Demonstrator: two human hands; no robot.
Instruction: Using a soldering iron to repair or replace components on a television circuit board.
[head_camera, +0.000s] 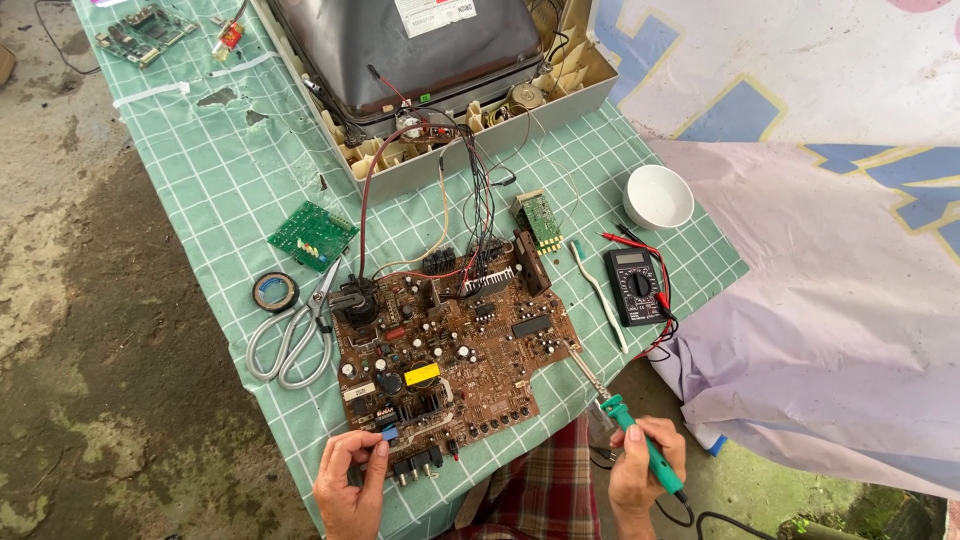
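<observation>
Pinching a small blue part (388, 433) on the board (450, 350) with the left hand (350, 480), fingers (378, 452) closed on it, likely for steadying the board at its 7 o'clock corner. Gripping a green soldering iron (630, 425) in the right hand (640, 470), fingers wrapped tight round the handle like a pen, tip pointing up toward 11 o'clock and nearing the board's 4 o'clock edge, so the hot end is staying away from skin.

Lying flat in the middle of the bench (230, 170), brown side up with parts showing. Running from the board's 12 o'clock edge up into the open TV (430, 70), a bunch of wires (470, 190), keeping both joined.

Resting just beside the board at 9 o'clock, scissors (295, 335) and a tape roll (274, 292). Sitting near at 3 o'clock, a black meter (635, 285) with red leads, and a white bowl (658, 196) at 2 o'clock. Lying at 10 o'clock, a small green board (312, 235). All close by, easy for grabbing.
</observation>
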